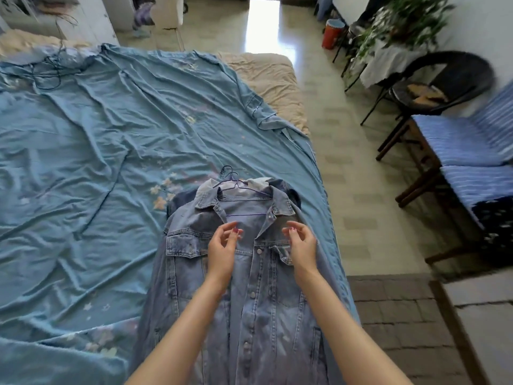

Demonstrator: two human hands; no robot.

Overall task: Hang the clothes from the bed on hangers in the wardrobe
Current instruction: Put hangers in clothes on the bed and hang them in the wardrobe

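Both hands, left (222, 247) and right (301, 244), hover loosely curled over the denim jacket (249, 301).

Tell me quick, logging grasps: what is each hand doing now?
Left hand: open, fingers loosely curled above the denim jacket, holding nothing.
Right hand: the same.

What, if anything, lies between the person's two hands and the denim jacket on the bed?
Nothing visible does. The left hand and right hand hover just above the chest of the denim jacket, either side of its open front. The purple hanger already sits inside the collar.
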